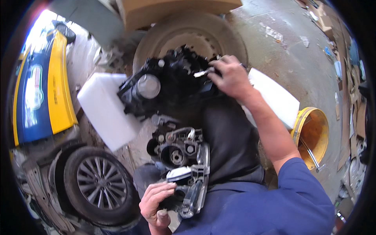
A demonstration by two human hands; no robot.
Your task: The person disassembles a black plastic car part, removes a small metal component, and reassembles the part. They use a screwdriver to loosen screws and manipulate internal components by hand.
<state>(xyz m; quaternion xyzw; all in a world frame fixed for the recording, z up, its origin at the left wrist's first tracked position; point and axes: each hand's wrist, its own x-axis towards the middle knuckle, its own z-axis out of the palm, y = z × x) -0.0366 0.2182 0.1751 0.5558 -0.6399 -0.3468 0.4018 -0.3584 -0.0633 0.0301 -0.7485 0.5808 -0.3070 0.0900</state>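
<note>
A headlight housing [174, 154] with round openings and a clear edge rests on my lap. My left hand [156, 201] grips its near end, fingers over the edge and thumb apart below. Farther out, a larger black headlight assembly [176, 84] with a round grey cap lies in front of my knees. At its right side is my right hand [231, 76], its fingers closed together by a small pale, silvery piece [201, 73]. Whether that piece is a tool or part of the assembly, I cannot tell.
White foam blocks [105, 105] [274, 96] flank the assembly, with a wheel [192, 31] and a cardboard box [180, 9] behind. Left are a tyre with a spoked rim [102, 184] and a blue-yellow car panel [39, 86]. A yellow bucket [313, 133] stands right, near scrap cardboard [354, 121].
</note>
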